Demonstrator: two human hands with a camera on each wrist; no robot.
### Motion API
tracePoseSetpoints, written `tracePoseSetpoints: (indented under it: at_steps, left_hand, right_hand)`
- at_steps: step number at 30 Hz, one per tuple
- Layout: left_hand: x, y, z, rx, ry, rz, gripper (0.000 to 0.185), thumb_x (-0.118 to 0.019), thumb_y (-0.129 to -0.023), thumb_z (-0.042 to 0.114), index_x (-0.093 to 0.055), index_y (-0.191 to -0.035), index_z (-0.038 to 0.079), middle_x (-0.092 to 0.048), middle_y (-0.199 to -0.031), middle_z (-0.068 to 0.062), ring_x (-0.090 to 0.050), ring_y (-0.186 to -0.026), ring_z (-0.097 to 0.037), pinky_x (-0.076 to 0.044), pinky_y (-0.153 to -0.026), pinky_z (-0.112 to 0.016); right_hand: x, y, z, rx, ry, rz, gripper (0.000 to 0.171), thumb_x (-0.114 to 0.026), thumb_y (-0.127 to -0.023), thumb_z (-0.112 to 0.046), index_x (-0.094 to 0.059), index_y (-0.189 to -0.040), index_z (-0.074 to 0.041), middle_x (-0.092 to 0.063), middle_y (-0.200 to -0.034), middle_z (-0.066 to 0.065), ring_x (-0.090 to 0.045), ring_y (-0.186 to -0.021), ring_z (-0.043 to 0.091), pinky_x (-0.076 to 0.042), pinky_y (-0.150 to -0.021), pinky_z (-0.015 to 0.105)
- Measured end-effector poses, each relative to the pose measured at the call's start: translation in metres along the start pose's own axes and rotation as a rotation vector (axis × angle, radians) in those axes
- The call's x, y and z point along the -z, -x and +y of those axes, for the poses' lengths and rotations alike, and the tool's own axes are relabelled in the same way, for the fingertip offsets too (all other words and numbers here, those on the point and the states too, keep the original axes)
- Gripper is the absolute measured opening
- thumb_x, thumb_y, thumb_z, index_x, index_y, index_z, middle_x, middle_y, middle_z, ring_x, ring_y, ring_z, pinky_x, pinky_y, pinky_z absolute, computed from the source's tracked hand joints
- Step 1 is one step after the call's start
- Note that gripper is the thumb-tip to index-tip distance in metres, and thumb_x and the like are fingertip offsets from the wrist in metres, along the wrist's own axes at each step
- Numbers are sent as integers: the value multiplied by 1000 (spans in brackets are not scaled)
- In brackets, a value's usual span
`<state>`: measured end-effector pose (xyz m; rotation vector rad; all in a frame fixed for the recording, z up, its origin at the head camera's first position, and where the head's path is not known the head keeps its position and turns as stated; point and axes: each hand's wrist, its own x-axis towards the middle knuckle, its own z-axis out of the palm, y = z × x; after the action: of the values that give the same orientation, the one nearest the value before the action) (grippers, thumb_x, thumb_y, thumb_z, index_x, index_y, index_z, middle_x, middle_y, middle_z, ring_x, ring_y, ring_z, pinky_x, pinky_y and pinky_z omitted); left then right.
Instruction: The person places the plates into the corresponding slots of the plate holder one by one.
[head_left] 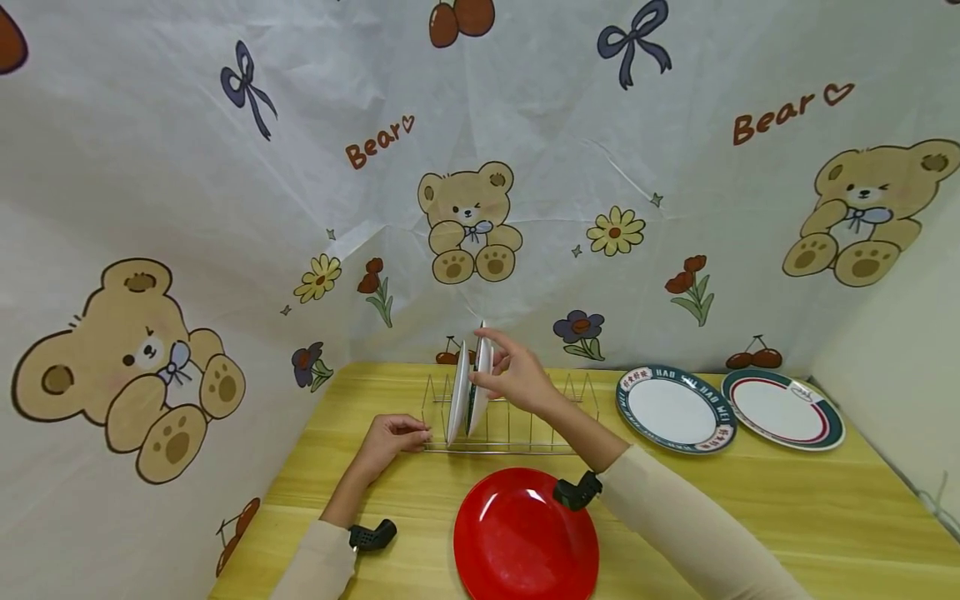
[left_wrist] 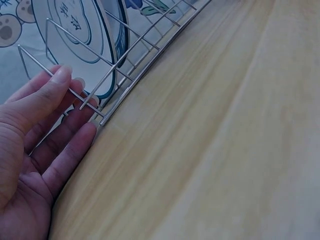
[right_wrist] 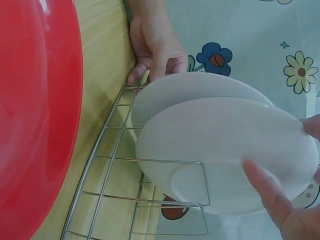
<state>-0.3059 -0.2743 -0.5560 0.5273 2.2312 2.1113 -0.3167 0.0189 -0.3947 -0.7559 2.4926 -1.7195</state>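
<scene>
A wire dish rack (head_left: 517, 452) stands on the wooden table, with two plates upright in its left part. My left hand (head_left: 386, 443) pinches the rack's left end; in the left wrist view the thumb and fingers (left_wrist: 62, 75) lie about the end wire. The leftmost plate (head_left: 457, 396) leans slightly between the wires. My right hand (head_left: 517, 377) holds the second plate (right_wrist: 220, 135) near its upper edge, its lower part between the rack's wires. In the right wrist view this plate's plain white back faces the camera and partly covers the other plate (right_wrist: 170, 90).
A red plate (head_left: 525, 537) lies on the table in front of the rack. To the right lie a green-rimmed plate with lettering (head_left: 671, 410) and a plate with a green and red rim (head_left: 780, 408). A bear-patterned sheet (head_left: 540, 308) hangs behind.
</scene>
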Motion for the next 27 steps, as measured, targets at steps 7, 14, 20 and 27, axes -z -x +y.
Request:
tracePoseSetpoints:
  at_steps: [7,14,20,27]
  left_hand:
    - [-2,0,1,-12,-1,-3,25,-79,-89,7,-73,-103,-12,-76,-97,-13,-75,-82,-20,-65,-72,-41]
    - [-2,0,0,-15,-10,11,23,-78,-89,5,-73,-103,-13,-76,-98,-14,-75,-82,-21,-65,-71,-40]
    - [-1,-1,2,-23,-14,26,25,-79,-89,8,-73,-104,-12,-75,-100,-19,-75,-82,-22,-65,-71,-41]
    - [-2,0,1,-16,-4,20,24,-78,-89,5,-73,-104,-13,-75,-100,-18,-75,-82,-21,-65,-71,-40]
  right_hand:
    - [-1,5,-1,12,28,4,73,-81,-89,-17,-47,-153,-29,-55,-105,20,-63,-85,31,-65,-65,44]
    - [-4,10,0,87,119,-7,77,-82,-89,-20,-44,-155,-27,-58,-115,14,-65,-83,26,-60,-59,30]
    - [-6,13,3,107,127,-18,78,-81,-89,-20,-42,-156,-28,-57,-120,13,-66,-87,26,-61,-62,30]
    - [-6,18,8,123,177,-1,80,-81,-90,-24,-38,-158,-28,-56,-127,11,-65,-90,22,-61,-67,28]
